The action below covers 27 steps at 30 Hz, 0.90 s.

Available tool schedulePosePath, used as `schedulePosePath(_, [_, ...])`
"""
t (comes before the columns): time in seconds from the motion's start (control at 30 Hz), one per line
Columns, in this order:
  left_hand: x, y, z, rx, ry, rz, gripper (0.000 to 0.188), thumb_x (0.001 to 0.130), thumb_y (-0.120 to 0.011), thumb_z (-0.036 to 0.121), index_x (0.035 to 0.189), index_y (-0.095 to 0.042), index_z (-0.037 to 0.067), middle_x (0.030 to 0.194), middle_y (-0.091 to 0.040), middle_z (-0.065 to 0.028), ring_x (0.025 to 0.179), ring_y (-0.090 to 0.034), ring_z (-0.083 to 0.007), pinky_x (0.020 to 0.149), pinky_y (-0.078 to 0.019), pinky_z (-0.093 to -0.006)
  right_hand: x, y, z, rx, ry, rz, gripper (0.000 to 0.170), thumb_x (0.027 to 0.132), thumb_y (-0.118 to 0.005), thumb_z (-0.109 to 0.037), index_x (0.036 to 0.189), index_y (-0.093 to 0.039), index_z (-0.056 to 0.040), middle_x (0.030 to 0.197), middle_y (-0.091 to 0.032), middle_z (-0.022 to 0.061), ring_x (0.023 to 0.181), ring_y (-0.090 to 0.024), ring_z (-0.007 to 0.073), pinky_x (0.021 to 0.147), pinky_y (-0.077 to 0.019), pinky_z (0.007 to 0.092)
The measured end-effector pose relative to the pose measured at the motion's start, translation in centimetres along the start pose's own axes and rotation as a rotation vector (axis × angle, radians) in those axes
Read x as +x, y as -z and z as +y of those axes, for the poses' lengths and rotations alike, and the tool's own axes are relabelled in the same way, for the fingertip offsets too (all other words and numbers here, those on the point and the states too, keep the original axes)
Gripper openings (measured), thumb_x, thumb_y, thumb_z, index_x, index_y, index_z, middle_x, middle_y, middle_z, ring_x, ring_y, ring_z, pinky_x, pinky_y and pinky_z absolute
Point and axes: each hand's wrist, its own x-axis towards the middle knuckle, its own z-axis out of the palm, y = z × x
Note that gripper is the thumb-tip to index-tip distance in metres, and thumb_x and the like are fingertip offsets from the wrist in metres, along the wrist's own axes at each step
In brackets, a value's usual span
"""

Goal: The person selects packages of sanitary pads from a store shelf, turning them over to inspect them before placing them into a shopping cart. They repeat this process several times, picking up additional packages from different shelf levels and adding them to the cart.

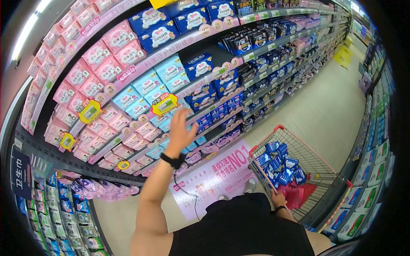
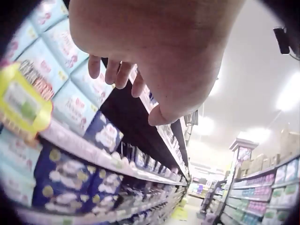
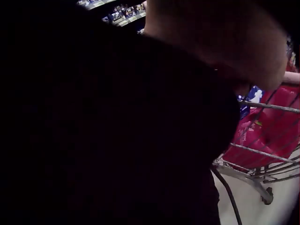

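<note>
Extending below the light blue packs (image 1: 171, 73), a shelf edge (image 1: 197, 85) forms the front boundary; beside the packs, a dark recess (image 2: 129, 110) opens above a dark blue pack (image 2: 104, 134). Open aisle floor (image 1: 309, 102) runs past the shopping cart (image 1: 279, 127), which carries blue packs (image 1: 284, 164) and a red bag (image 1: 297, 195). The left hand (image 1: 181, 133) is raised before the shelving, arm outstretched, fingers loosely extended; contact with goods cannot be determined. The right hand (image 1: 279, 199) grips the cart's near bar.
</note>
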Motion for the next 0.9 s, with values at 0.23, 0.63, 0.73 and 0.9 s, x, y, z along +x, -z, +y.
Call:
schedulePosePath(0.23, [13.5, 3.7, -3.0, 0.593, -0.051, 0.022, 0.076, 0.075, -0.078, 0.023, 0.139, -0.045, 0.0, 0.143, -0.046, -0.0229, 0.135, -0.041, -0.0402, 0.11, -0.0342, -0.0493, 5.0, -1.3, 2.1, 0.019, 0.035, -0.184, 0.063, 0.081, -0.065, -0.052, 0.116, -0.065, 0.0002, 0.12, -0.066, 0.0281, 0.115, -0.063, 0.0446, 0.095, -0.0493, 0.0526])
schedulePosePath(0.63, [18.0, 1.5, -7.6, 1.061, -0.103, 0.116, 0.055, 0.088, -0.06, 0.014, 0.14, -0.049, 0.003, 0.135, -0.052, -0.0153, 0.127, -0.05, -0.0308, 0.102, -0.0406, -0.0465, 11.7, -3.4, 4.7, -0.206, 0.199, -0.369, 0.07, 0.084, -0.066, -0.055, 0.112, -0.067, 0.0088, 0.117, -0.065, 0.034, 0.113, -0.065, 0.0433, 0.094, -0.0526, 0.0482])
schedulePosePath(0.73, [17.7, 1.7, -7.7, 1.016, -0.128, 0.115, 0.045, 0.085, -0.063, 0.014, 0.128, -0.056, 0.003, 0.122, -0.056, -0.0111, 0.117, -0.053, -0.0273, 0.097, -0.0415, -0.0418, 9.5, -1.2, 3.0, -0.248, 0.203, -0.343, 0.066, 0.083, -0.066, -0.054, 0.108, -0.069, 0.0076, 0.109, -0.068, 0.0319, 0.106, -0.068, 0.0408, 0.088, -0.0555, 0.047])
schedulePosePath(0.9, [16.5, 1.8, -7.3, 0.981, -0.266, 0.227, 0.035, 0.085, -0.06, 0.009, 0.12, -0.056, 0.01, 0.111, -0.058, -0.0136, 0.103, -0.056, -0.0278, 0.095, -0.0408, -0.0415, 11.3, -2.3, 3.5, -0.281, 0.165, -0.455, 0.058, 0.084, -0.065, -0.052, 0.101, -0.073, 0.0026, 0.098, -0.073, 0.0246, 0.094, -0.073, 0.0376, 0.079, -0.058, 0.0457])
